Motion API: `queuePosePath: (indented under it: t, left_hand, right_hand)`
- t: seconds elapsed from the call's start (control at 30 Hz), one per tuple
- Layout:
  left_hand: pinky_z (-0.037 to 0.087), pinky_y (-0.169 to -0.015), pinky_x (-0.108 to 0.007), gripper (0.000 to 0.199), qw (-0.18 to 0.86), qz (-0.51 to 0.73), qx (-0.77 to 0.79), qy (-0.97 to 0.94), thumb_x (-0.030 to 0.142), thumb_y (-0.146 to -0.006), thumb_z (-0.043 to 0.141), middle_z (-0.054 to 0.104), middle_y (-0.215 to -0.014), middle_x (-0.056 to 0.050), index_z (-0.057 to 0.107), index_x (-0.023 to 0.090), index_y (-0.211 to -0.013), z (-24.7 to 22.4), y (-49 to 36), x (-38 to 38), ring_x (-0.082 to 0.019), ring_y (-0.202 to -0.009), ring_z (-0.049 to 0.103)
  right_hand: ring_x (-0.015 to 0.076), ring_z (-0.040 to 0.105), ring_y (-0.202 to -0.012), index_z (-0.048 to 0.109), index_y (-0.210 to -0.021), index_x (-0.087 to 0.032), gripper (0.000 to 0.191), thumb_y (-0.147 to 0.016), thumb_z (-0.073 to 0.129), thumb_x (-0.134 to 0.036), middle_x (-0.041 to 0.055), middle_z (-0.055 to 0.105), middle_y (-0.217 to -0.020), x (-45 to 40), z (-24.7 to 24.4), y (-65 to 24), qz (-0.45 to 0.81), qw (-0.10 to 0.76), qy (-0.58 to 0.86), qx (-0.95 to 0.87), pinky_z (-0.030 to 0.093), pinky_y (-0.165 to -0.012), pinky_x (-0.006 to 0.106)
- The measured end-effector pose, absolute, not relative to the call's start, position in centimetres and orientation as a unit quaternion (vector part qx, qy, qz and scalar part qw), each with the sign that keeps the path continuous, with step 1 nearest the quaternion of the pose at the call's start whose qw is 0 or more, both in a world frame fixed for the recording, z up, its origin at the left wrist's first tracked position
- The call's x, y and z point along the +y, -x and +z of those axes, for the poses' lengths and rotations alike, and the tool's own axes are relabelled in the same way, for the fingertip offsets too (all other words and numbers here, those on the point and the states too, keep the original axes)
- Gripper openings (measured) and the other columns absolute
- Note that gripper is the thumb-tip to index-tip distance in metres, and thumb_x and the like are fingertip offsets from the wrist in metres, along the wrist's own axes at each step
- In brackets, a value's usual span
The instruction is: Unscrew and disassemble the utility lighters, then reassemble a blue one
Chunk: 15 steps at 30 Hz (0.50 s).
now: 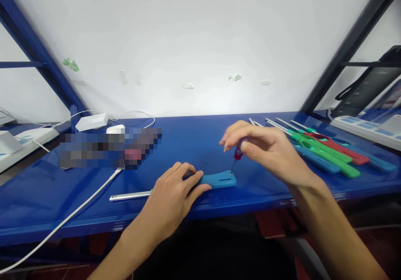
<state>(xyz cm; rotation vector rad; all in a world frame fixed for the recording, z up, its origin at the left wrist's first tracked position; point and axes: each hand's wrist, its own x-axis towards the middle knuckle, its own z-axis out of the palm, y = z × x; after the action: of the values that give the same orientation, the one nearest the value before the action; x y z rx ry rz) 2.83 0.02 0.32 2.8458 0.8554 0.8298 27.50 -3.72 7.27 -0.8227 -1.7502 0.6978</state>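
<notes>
A blue long-necked gas lighter (pixel 221 179) lies flat near the front edge of the table, its metal tube pointing left. My left hand (pixel 177 188) is closed around the middle of the lighter and covers that part. In my right hand (pixel 260 146) is a small screwdriver (pixel 239 148) with a purple-red handle, gripped between thumb and fingers. The screwdriver leans slightly, and its thin shaft meets the right end of the lighter's handle at a small screw hole.
Several lighters in blue, green (pixel 332 156) and red (pixel 344 149) lie at the right of the blue table (pixel 188 138). Blurred-out items (pixel 134 150), a white charger (pixel 115 129) and a white cable (pixel 84 207) are at the left. Power strips (pixel 366 129) flank the table.
</notes>
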Motion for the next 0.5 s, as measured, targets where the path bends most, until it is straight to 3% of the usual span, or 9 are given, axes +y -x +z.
queuePosePath:
  t: [0.07,0.13,0.23,0.3,0.5]
  left_hand:
    - [0.054,-0.082,-0.043,0.032,0.027,0.266,0.276,-0.923,0.039,-0.108,0.051,0.067,-0.109,-0.008,0.072,0.017,-0.119,0.35,-2.88,0.03,-0.024,-0.093,0.062]
    - [0.054,-0.082,-0.043,0.032,0.026,0.266,0.276,-0.923,0.039,-0.108,0.051,0.067,-0.109,-0.008,0.072,0.017,-0.12,0.37,-2.95,0.07,-0.024,-0.093,0.062]
    - [0.054,-0.084,-0.043,0.032,0.026,0.271,0.277,-0.922,0.039,-0.108,0.052,0.067,-0.109,-0.008,0.072,0.017,-0.122,0.35,-3.03,0.11,-0.024,-0.092,0.062]
    - [0.054,-0.085,-0.043,0.032,0.028,0.274,0.278,-0.92,0.039,-0.108,0.053,0.067,-0.109,-0.007,0.072,0.017,-0.122,0.34,-3.05,0.09,-0.023,-0.093,0.062]
    - [0.054,-0.082,-0.043,0.031,0.037,0.271,0.28,-0.92,0.038,-0.107,0.053,0.067,-0.107,-0.007,0.073,0.017,-0.118,0.44,-3.02,-0.06,-0.024,-0.094,0.061]
  right_hand:
    - [0.017,0.072,-0.1,0.076,-0.119,-0.029,0.023,-0.105,0.059,-0.035,0.0058,0.076,-0.121,-3.4,6.93,-27.63,0.35,0.518,0.306,-0.718,0.06,-0.084,0.032]
    - [0.015,0.075,-0.094,0.072,-0.125,-0.03,0.024,-0.106,0.057,-0.031,0.0034,0.078,-0.112,-3.05,6.57,-27.54,0.379,0.54,0.272,-0.701,0.061,-0.084,0.032]
    - [0.011,0.072,-0.076,0.075,-0.108,-0.028,0.012,-0.097,0.071,-0.024,-0.0023,0.076,-0.089,-2.88,6.24,-27.03,0.324,0.578,0.294,-0.689,0.06,-0.071,0.024]
    - [0.0094,0.069,-0.071,0.076,-0.099,-0.026,0.007,-0.094,0.075,-0.023,-0.0025,0.074,-0.088,-3.1,6.27,-26.73,0.259,0.588,0.329,-0.692,0.057,-0.066,0.022]
    - [0.0143,0.071,-0.088,0.069,-0.135,-0.029,0.033,-0.108,0.05,-0.028,0.0036,0.075,-0.108,-3.71,6.53,-26.75,0.231,0.522,0.347,-0.744,0.059,-0.08,0.031]
